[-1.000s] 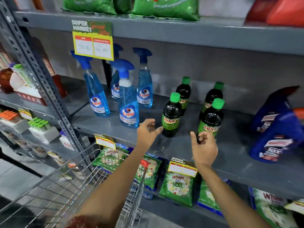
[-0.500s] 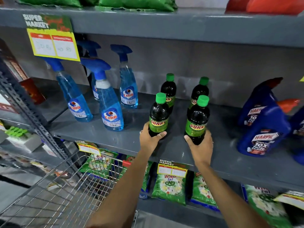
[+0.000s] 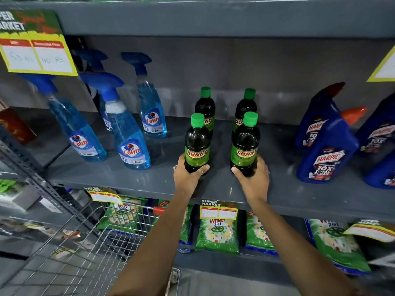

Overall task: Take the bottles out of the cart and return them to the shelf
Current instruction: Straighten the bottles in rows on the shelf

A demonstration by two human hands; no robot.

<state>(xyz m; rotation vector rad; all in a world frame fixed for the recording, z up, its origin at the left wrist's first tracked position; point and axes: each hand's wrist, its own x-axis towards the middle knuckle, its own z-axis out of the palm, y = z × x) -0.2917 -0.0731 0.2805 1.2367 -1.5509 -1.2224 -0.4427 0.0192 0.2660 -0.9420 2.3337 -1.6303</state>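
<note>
Dark Sunny bottles with green caps stand on the grey shelf (image 3: pixel 119 178). My left hand (image 3: pixel 188 177) grips the base of the front left Sunny bottle (image 3: pixel 197 142). My right hand (image 3: pixel 253 180) grips the base of the front right Sunny bottle (image 3: pixel 245 142). Both bottles stand upright on the shelf. Two more Sunny bottles, a back left one (image 3: pixel 205 105) and a back right one (image 3: pixel 245 106), stand right behind them. The wire cart (image 3: pixel 89 242) is at the lower left, below the shelf edge.
Blue Colin spray bottles (image 3: pixel 132 146) stand to the left on the same shelf. Blue Harpic bottles (image 3: pixel 327 154) stand to the right. Green Wheel detergent packs (image 3: pixel 218 233) fill the shelf below. A yellow price sign (image 3: pixel 38 56) hangs at the upper left.
Both hands reached forward from open air and closed around the bases of the two front bottles. The view moved closer to the shelf and to the right.
</note>
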